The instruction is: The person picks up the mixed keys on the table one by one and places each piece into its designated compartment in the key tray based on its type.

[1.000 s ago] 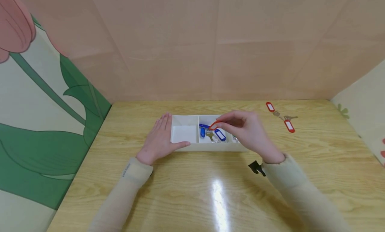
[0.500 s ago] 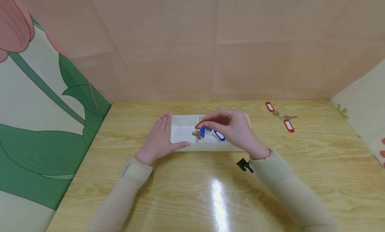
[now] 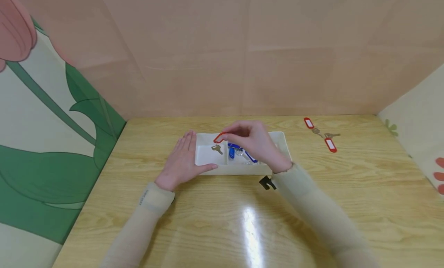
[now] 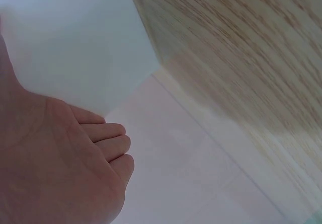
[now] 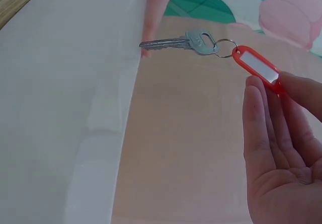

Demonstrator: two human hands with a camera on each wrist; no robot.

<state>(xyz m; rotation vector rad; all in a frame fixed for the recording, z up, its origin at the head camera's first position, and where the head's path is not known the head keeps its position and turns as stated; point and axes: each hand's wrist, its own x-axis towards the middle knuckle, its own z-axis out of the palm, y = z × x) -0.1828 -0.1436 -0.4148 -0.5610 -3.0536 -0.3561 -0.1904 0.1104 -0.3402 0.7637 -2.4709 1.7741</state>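
My right hand [image 3: 254,142] pinches a red key tag [image 3: 219,138] between thumb and fingers, above the left compartment of the white box [image 3: 243,170]. A key [image 3: 217,149] hangs from the tag; in the right wrist view the key [image 5: 196,42] dangles by a ring from the red tag [image 5: 258,67], held by the right hand [image 5: 287,143]. My left hand [image 3: 182,160] rests flat along the box's left end, thumb on the front rim; the left wrist view shows that hand [image 4: 65,158] against the white wall [image 4: 75,48]. Blue tags [image 3: 231,152] and keys lie right of the divider.
On the wooden table [image 3: 208,218], to the right of the box, lie an upper red tag [image 3: 308,123] and a lower red tag [image 3: 330,145] with keys [image 3: 332,135]. A pinkish wall [image 3: 194,59] stands behind the table.
My right hand has carried the red tag and its key leftward, from above the blue tags to above the left compartment. The left hand has stayed on the box.
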